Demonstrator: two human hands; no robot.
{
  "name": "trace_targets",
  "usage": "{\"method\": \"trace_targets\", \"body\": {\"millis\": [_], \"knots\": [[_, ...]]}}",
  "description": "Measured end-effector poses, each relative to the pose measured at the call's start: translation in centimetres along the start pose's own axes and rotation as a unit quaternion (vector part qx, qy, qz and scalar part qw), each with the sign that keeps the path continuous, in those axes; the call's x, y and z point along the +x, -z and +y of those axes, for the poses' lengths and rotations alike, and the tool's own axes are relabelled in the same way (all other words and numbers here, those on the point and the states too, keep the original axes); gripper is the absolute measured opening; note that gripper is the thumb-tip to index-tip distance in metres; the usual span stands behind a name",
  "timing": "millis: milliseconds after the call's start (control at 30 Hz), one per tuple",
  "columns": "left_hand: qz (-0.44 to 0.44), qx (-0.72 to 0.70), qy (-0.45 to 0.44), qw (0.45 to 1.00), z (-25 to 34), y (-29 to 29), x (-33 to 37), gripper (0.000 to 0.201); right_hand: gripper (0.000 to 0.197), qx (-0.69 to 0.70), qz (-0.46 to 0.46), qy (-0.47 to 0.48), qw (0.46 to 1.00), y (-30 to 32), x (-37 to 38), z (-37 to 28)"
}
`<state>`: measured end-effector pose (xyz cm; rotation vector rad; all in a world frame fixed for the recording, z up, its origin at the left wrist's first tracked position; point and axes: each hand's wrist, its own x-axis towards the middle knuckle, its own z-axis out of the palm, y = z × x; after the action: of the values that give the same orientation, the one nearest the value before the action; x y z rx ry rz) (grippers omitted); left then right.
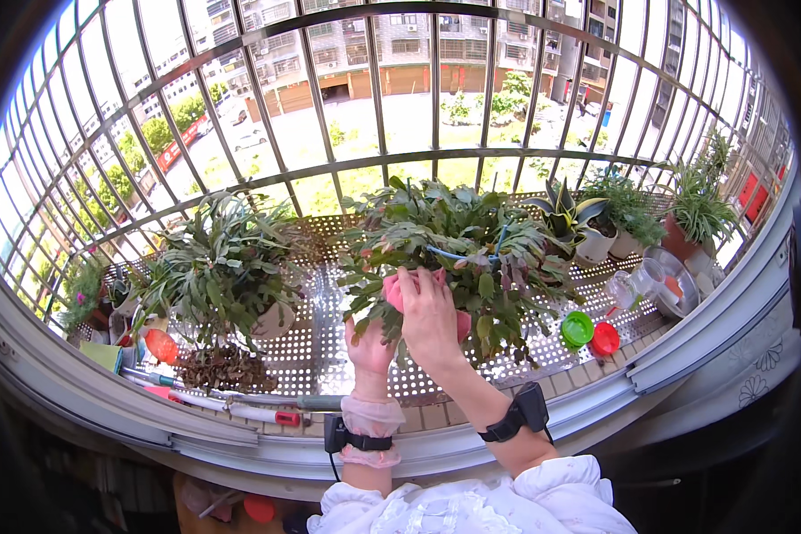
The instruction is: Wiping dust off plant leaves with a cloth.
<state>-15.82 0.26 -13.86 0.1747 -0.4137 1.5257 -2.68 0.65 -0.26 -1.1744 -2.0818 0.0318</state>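
In front of me a large Christmas cactus (436, 218) with drooping, flat, jointed stems spreads over a perforated metal shelf. A pink cloth (394, 289) is bunched in my right hand (429, 325), whose fingers are closed on it and press it against the leaves at the plant's near side. Just left of that and lower, my left hand (370, 349) reaches up under the foliage, closed around some leaves. Leaves cover part of its fingers. A thin blue band (458, 256) runs through the stems above the cloth.
A second leafy plant (222, 267) stands left, behind a heap of dry brown leaves (227, 369). Right lie a green cup (577, 329), a red cup (605, 338) and a clear plastic bottle (627, 289). Metal bars (374, 80) enclose the far side; a window track (454, 432) crosses in front.
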Motion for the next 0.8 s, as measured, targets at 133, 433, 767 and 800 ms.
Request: {"method": "trace_targets", "body": {"millis": [133,433,767,800], "knots": [[-0.031,0.028,0.010,0.999,-1.4,-1.4,0.8,0.051,0.048,-0.075,0.044,-0.031,0.996,0.3,0.6,0.2],[-0.056,-0.051,0.022,0.997,-0.6,-1.6,1.1,0.065,0.055,-0.133,-0.007,-0.088,0.987,-1.5,1.1,-1.3],[-0.020,0.098,-0.027,0.995,-1.6,-1.3,1.4,0.062,0.041,0.018,-0.039,0.071,0.997,-1.3,-1.0,-2.5],[-0.029,0.095,-0.022,0.995,-2.1,-1.1,1.4,0.062,0.041,0.014,-0.037,0.067,0.997,-1.4,-1.3,-2.5]]}}
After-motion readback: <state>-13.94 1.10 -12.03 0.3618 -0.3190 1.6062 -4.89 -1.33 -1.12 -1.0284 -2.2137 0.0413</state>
